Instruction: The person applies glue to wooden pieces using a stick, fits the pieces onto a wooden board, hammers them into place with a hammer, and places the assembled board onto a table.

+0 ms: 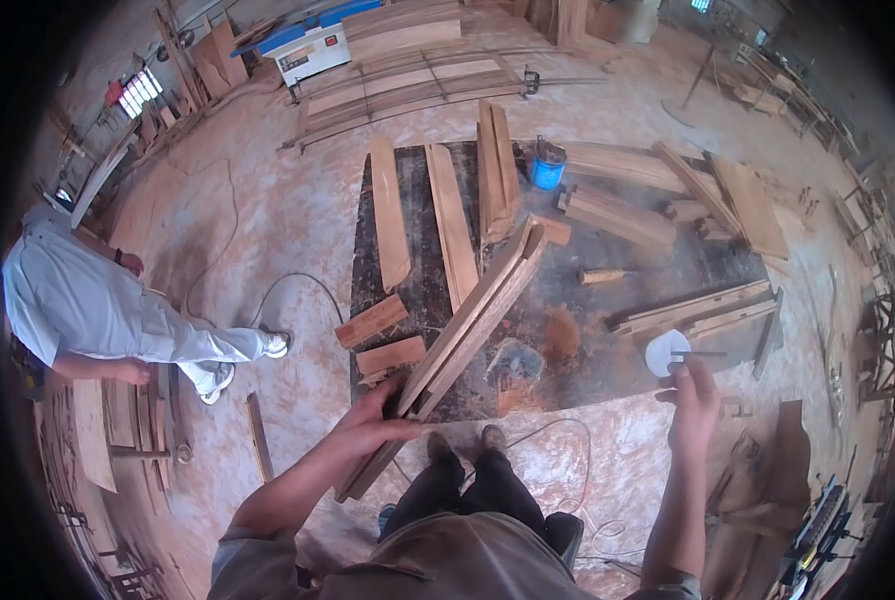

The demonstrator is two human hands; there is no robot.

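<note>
My left hand (372, 423) is closed around the lower part of a long grooved wooden rail (482, 305). The rail slants up and away over the dark work table (577, 375). My right hand (693, 405) is raised at the table's near right edge, its fingertips pinched at a small white round cup (663, 354). A thin flat stick (705, 354) sticks out to the right of the cup; whether my fingers grip the stick, the cup or both is unclear. Two short wooden blocks (389, 355) lie near my left hand.
Several boards (452, 225), a blue can (546, 165), a wooden-handled tool (607, 275) and grooved pieces (702, 312) lie on the table. A person in pale clothes (97, 290) stands at left. A cable (302, 280) crosses the floor. Clamped panels (407, 90) lie beyond.
</note>
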